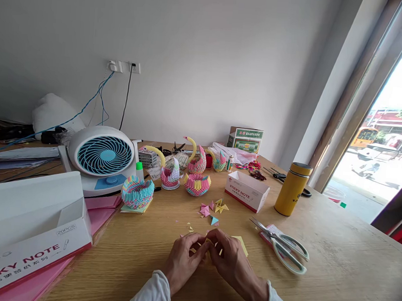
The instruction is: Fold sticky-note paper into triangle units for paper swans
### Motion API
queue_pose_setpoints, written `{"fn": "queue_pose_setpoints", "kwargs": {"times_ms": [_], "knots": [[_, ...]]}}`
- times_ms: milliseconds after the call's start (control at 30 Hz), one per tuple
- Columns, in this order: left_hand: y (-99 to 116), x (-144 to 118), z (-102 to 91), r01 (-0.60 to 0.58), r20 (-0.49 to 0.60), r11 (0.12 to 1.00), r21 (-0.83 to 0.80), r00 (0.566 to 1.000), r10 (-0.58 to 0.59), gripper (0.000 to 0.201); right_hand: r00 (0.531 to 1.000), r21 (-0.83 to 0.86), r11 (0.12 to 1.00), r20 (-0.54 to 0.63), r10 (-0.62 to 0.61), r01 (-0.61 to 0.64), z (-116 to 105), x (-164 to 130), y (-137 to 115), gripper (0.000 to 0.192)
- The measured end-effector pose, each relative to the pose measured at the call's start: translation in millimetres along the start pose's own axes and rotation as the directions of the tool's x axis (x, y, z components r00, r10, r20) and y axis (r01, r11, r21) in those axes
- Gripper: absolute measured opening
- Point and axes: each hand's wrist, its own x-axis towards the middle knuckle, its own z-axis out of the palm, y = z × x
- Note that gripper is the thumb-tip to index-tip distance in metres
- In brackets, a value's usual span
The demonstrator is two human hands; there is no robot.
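Low over the front of the wooden table, my left hand [186, 256] and my right hand [229, 258] meet at the fingertips. Both are closed in a pinch on a small yellow piece of paper [208, 241], mostly hidden by the fingers. Beyond my right hand lies a pale yellow paper sheet [241, 245]. Just past the fingers are a blue folded triangle [214, 220], several pink folded pieces [205, 209] and yellow folded pieces [220, 206]. Tiny yellow paper scraps [190, 227] are scattered nearby.
White-handled scissors [284, 245] lie at right, near a yellow bottle [292, 190] and a small sticky-note box [247, 191]. Folded-paper swans [170, 175] and paper bowls [197, 185] stand behind. A fan [104, 155] and large sticky-note box [30, 235] are at left.
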Motion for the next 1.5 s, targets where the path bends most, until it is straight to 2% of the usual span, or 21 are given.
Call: {"fn": "queue_pose_setpoints", "kwargs": {"times_ms": [133, 233, 300, 367, 467, 567, 900, 1033, 1133, 1267, 1400, 1500], "knots": [[3.1, -1.2, 1.7, 0.006, -0.004, 1.0, -0.011, 1.0, -0.006, 0.021, 0.999, -0.065, 0.997, 0.008, -0.04, 0.041, -1.4, -1.2, -2.1, 0.015], [1.7, -0.2, 2.3, 0.068, -0.009, 0.99, -0.127, 0.997, -0.07, 0.015, 0.996, -0.093, 0.993, 0.036, -0.076, 0.079, -1.9, -2.3, -7.9, 0.017], [-0.2, 1.9, 1.9, 0.121, -0.023, 0.962, -0.246, 0.991, -0.131, 0.013, 0.996, -0.044, 0.996, 0.041, -0.079, 0.081, -2.6, -2.5, -12.2, 0.015], [-1.2, 4.3, 0.9, 0.164, -0.039, 0.915, -0.368, 0.981, -0.192, 0.01, 0.999, 0.081, 0.996, 0.03, -0.028, 0.026, -3.7, -1.7, -15.1, 0.013], [0.0, 6.6, -1.2, 0.205, -0.052, 0.852, -0.482, 0.964, -0.262, 0.012, 0.989, 0.278, 0.949, 0.041, 0.144, -0.149, -4.8, 0.7, -15.0, 0.021], [3.0, 6.4, -2.6, 0.225, -0.059, 0.827, -0.514, 0.953, -0.296, 0.017, 0.971, 0.357, 0.902, 0.084, 0.226, -0.241, -4.1, 3.3, -11.3, 0.026], [0.8, 4.9, 0.3, 0.19, -0.057, 0.853, -0.486, 0.967, -0.248, 0.018, 0.972, 0.379, 0.895, 0.085, 0.219, -0.234, 0.9, 1.2, -7.9, 0.012], [-1.8, 4.7, 0.7, 0.151, -0.081, 0.9, -0.408, 0.976, -0.201, 0.015, 0.979, 0.274, 0.94, 0.055, 0.198, -0.205, -0.9, 1.2, -11.2, 0.009], [-0.3, 3.1, 0.0, 0.132, -0.095, 0.937, -0.323, 0.981, -0.171, 0.018, 0.995, 0.082, 0.992, -0.01, 0.099, -0.098, -2.3, 2.0, -11.2, 0.014], [7.8, 0.2, -1.2, 0.124, -0.051, 0.941, -0.315, 0.988, -0.147, 0.03, 0.996, -0.163, 0.986, -0.083, -0.036, 0.022, -3.5, 1.6, -8.1, 0.02], [8.0, -0.4, -0.5, 0.098, -0.036, 0.916, -0.39, 0.992, -0.122, 0.037, 0.998, -0.245, 0.969, -0.053, -0.042, 0.028, -5.1, 0.0, -8.1, 0.023], [-1.5, 1.2, 0.5, 0.07, -0.039, 0.933, -0.353, 0.995, -0.089, 0.038, 0.999, -0.266, 0.964, -0.033, -0.033, 0.024, -5.5, -0.8, -9.2, 0.024]]}}
